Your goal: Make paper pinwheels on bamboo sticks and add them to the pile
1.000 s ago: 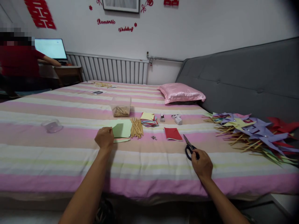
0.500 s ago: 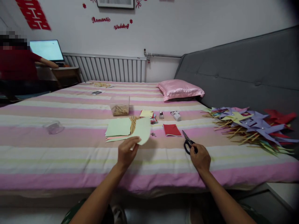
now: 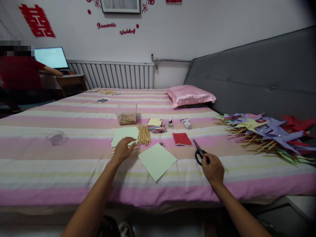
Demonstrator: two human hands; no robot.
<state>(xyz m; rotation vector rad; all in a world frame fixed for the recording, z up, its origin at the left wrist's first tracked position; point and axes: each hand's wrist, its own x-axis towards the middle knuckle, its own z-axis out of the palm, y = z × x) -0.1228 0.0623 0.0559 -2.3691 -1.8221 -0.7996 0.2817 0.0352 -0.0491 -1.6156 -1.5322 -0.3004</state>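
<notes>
Paper (image 3: 157,163), one square-looking pale green sheet, now lies by itself on the striped bed (image 3: 74,179), between the two hands and near the person's side. Half a second ago the left hand (image 3: 122,150) held it in the air, one side curling; since then it has been laid down and let go, which leaves it separate from the stack (image 3: 124,133) and free to be worked on. It sits turned like a diamond, one corner towards the person, plain and even in colour, with no cut or fold that I can make out. The left hand is empty, fingers loosely parted, at the stack's near corner; whether it touches, I cannot tell. The right hand (image 3: 213,168) is wrapped around the handle of black-handled scissors (image 3: 200,149), blades pointing away. Just beyond are metal bits (image 3: 162,144), sticks (image 3: 144,135) and red paper (image 3: 182,139); paper pinwheels (image 3: 269,131) lie far to the right.
</notes>
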